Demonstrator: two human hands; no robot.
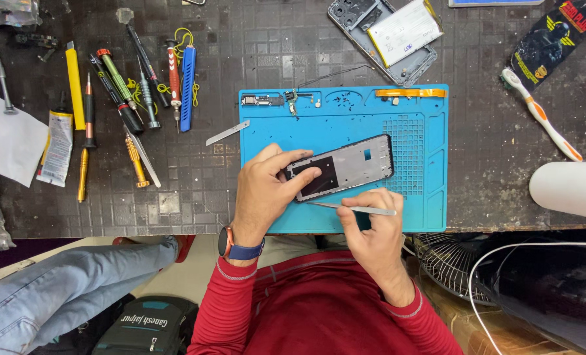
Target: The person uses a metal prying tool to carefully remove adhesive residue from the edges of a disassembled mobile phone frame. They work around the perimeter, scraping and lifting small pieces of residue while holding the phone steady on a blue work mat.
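A black phone frame (355, 164) lies tilted on a blue work mat (424, 197). My left hand (267, 190) presses down on the frame's left end, thumb and fingers on its dark panel. My right hand (368, 230) grips a thin metal tool (355, 209), held nearly flat, its tip pointing left at the frame's lower edge. Small loose phone parts (280, 100) lie along the mat's top edge.
Several screwdrivers and picks (135, 92) lie at the left of the dark table, next to a glue tube (57, 148) and a metal blade (227, 133). A phone back with its battery (391, 36) and a toothbrush (543, 117) lie at the back right. Another person's jeans leg (63, 289) shows lower left.
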